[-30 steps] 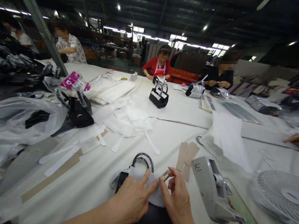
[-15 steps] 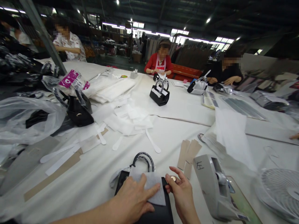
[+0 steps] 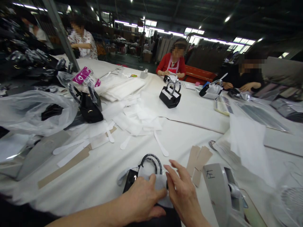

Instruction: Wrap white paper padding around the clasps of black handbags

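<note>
A black handbag (image 3: pixel 165 216) lies in front of me, its looped handles (image 3: pixel 151 157) wrapped in clear plastic and pointing away. A thin white sheet (image 3: pixel 161 180) covers part of its upper side. My left hand (image 3: pixel 144 198) rests on that sheet, thumb apart from the fingers, pressing it against the bag. At the bag's right edge is my right hand (image 3: pixel 183 189), its fingers stretched out and touching the sheet's edge. Nothing shows in its grasp. The hands hide much of the bag's front and right side.
A tape dispenser (image 3: pixel 216 192) stands to the right, beside brown card strips (image 3: pixel 199 162). White sheets (image 3: pixel 132 116) and paper strips (image 3: pixel 161 143) lie ahead. Another black handbag (image 3: pixel 91 107) is at left, a third (image 3: pixel 169 96) farther off. Several co-workers sit around the table.
The right hand has let go of the round gold-coloured piece at the bag's edge and moved up over the sheet's side. The left hand's pointing finger has bent. The view has swung left.
</note>
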Available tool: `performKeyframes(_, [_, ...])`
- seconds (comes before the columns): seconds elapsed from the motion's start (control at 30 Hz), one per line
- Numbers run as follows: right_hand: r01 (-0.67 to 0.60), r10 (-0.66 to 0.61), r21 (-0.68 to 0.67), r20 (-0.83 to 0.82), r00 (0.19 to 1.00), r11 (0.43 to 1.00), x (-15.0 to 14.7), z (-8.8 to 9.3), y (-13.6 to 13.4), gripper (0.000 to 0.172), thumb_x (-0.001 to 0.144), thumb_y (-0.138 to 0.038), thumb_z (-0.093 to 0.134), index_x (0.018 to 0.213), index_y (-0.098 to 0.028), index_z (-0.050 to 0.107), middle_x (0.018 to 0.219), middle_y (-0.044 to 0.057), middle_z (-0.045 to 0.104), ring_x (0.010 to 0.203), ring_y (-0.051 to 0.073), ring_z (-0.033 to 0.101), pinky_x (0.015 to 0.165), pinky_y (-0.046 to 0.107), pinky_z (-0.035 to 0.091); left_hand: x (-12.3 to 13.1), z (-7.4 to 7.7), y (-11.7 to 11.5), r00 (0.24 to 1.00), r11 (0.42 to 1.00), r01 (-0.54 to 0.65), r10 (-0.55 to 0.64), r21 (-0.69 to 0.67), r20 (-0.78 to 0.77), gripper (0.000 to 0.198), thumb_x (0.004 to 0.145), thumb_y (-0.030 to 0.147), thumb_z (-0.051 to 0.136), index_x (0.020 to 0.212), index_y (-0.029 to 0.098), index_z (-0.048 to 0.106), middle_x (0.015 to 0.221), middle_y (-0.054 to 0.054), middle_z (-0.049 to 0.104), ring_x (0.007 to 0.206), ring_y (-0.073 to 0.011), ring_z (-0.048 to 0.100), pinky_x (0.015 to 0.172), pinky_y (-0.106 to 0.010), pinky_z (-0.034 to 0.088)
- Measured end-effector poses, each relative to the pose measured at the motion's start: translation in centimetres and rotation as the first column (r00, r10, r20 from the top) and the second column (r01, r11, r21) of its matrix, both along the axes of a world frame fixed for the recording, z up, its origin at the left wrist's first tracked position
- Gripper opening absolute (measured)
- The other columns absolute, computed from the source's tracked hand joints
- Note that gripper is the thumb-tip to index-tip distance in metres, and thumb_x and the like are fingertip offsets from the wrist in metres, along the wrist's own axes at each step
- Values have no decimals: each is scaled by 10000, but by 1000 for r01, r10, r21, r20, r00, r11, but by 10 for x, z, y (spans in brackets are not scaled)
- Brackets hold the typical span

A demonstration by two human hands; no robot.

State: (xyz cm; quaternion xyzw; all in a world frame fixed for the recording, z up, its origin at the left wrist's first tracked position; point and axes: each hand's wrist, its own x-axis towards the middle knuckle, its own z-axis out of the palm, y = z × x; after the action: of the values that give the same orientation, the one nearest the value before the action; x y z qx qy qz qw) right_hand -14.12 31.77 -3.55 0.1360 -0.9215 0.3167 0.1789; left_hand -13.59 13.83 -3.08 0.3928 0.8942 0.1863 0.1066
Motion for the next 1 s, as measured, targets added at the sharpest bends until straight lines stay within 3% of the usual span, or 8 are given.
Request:
performKeyframes(0.1, [-289, 295, -60, 156, 943, 956, 1, 6, -22, 323, 938, -128, 387, 1188, -234, 563, 1105, 67, 673, 1002, 157, 644, 850, 289, 547, 8, -9, -17, 998, 968, 61, -60, 244, -9, 306, 872, 352, 608, 1147, 231, 549, 1115, -107, 577, 999, -304, 565, 846, -477, 485])
performKeyframes(0.17, [-363, 365, -45, 179, 914, 931, 2, 5, -32, 378, 920, -77, 355, 1227, -220, 522, 1104, 66, 673, 1012, 155, 636, 872, 302, 537, 14, -17, -29, 1000, 899, -19, 17, 437, 7, 230, 915, 189, 495, 1137, 226, 541, 1108, -86, 591, 1032, -259, 546, 903, -433, 451])
performKeyframes(0.27, [-458, 439, 112, 158, 884, 882, 1, 5, -38, 487, 852, -22, 346, 1293, -180, 482, 1186, 114, 640, 1087, 213, 597, 931, 424, 498, 23, -32, -39, 937, 674, -342, 299, 655, 182, 277, 948, 111, 360, 1147, 231, 512, 1051, -63, 618, 989, -191, 576, 882, -330, 462])
performKeyframes(0.4, [-559, 478, 212, 336, 812, 801, -1, 13, -43, 534, 773, -111, 551, 1302, -152, 495, 1323, 136, 567, 1163, 281, 554, 968, 488, 473, 25, -43, -38, 677, 356, -719, 552, 597, 487, 269, 936, 248, 487, 1204, 239, 460, 1104, -48, 630, 1020, -184, 598, 906, -307, 466])
performKeyframes(0.6, [-545, 435, 271, 375, 819, 793, -2, -7, -55, 625, 813, -180, 619, 1397, -135, 402, 1346, 153, 539, 1141, 289, 570, 937, 442, 519, 15, -41, -38, 643, 363, -756, 567, 545, 514, 235, 948, 351, 432, 948, 195, 607, 860, -37, 627, 818, -201, 599, 749, -294, 468])
performKeyframes(0.73, [-563, 469, 305, 331, 819, 768, -6, -19, -55, 530, 775, -21, 484, 1293, -133, 498, 1243, 150, 589, 1056, 254, 615, 860, 374, 552, 16, -45, -39, 539, 223, -827, 574, 516, 616, 329, 953, 426, 406, 1005, 172, 608, 756, -14, 598, 687, -176, 575, 670, -264, 470])
performKeyframes(0.87, [-652, 531, 245, 413, 740, 718, -6, -4, -49, 418, 778, -24, 480, 1151, -187, 574, 1122, 81, 625, 989, 192, 628, 856, 280, 522, 21, -53, -40, 441, 130, -877, 601, 462, 667, 404, 934, 504, 425, 1003, 155, 616, 640, 15, 542, 607, -161, 540, 586, -236, 452])
performKeyframes(1.0, [-702, 558, 137, 510, 655, 699, -6, 17, -45, 292, 809, -95, 502, 1064, -186, 610, 1031, 63, 626, 904, 182, 624, 831, 270, 497, 24, -55, -40, 425, 89, -881, 582, 465, 693, 410, 930, 516, 441, 992, 153, 621, 632, 20, 527, 606, -152, 535, 579, -221, 452])
